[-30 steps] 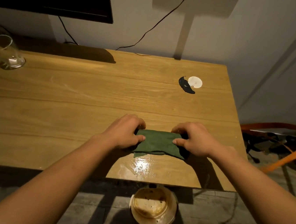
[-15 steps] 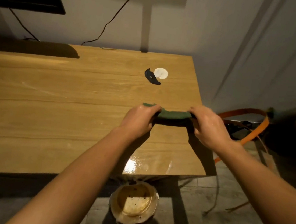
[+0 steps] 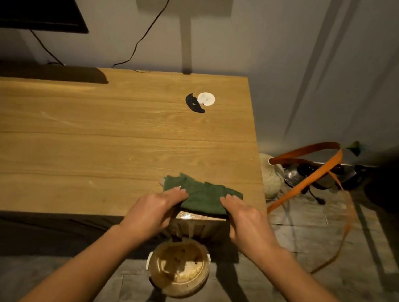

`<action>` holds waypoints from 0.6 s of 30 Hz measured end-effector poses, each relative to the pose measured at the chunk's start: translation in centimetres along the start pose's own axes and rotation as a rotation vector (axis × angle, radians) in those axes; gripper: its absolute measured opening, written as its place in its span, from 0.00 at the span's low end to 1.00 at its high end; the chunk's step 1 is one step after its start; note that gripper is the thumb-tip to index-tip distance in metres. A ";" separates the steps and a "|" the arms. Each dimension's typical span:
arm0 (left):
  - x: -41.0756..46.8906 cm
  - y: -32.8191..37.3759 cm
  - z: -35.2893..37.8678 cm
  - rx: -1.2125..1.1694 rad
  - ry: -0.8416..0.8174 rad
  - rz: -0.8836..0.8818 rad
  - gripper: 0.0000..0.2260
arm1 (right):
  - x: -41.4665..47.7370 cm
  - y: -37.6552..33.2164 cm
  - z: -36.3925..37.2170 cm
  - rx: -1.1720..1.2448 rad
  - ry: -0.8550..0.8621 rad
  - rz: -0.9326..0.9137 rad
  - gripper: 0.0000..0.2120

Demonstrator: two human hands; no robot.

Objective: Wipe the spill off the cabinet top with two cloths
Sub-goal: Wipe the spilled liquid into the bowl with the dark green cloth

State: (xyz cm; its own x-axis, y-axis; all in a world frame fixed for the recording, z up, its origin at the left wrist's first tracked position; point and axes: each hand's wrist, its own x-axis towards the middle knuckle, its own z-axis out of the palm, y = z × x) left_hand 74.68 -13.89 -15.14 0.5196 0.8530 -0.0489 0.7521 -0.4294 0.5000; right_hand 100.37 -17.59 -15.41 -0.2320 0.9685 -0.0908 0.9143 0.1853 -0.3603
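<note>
Now the green cloth (image 3: 202, 196) is back down flat on the cabinet top (image 3: 101, 140), where half a second ago I had it lifted and stretched between both hands. It sits just beyond the wet glossy patch (image 3: 198, 217) at the front edge, touching its far side. My left hand (image 3: 155, 210) presses on the cloth's left end and my right hand (image 3: 245, 219) on its right end, fingers of both laid out long and loose on the fabric, pinning it and not pinching it. Liquid seems to run down the cabinet front below the patch, toward the bucket (image 3: 179, 266) on the floor beneath. Since the cloth has been set down again behind the spill, I judge a pull toward the edge is next. Only one cloth is in view
</note>
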 end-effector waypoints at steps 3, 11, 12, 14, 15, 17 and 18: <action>-2.9 0.7 0.2 0.013 -0.009 -0.021 0.28 | -1.6 -1.7 0.3 0.028 -0.063 -0.023 0.31; -6.7 0.8 -1.0 -0.012 -0.010 -0.182 0.27 | -3.4 -5.4 1.4 0.147 -0.269 -0.033 0.23; -6.7 0.8 -1.4 -0.010 -0.042 -0.192 0.27 | -3.2 -5.2 1.2 0.168 -0.295 -0.036 0.21; -5.9 0.7 -2.8 0.000 -0.128 -0.190 0.25 | -2.2 -4.4 -0.2 0.214 -0.349 -0.049 0.18; -5.1 0.7 -3.6 0.003 -0.167 -0.175 0.24 | -1.2 -3.8 -1.3 0.218 -0.377 -0.064 0.17; -2.5 0.8 -5.0 -0.005 -0.200 -0.151 0.24 | 1.1 -2.4 -3.7 0.167 -0.392 -0.100 0.15; -1.0 1.1 -5.7 -0.001 -0.188 -0.149 0.23 | 2.4 -1.7 -5.1 0.129 -0.381 -0.107 0.14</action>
State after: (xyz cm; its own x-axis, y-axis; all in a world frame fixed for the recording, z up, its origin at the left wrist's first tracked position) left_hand 72.66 -13.50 -9.66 0.4694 0.8367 -0.2821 0.8258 -0.3029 0.4757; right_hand 99.97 -14.74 -10.32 -0.4521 0.8095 -0.3746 0.8347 0.2360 -0.4975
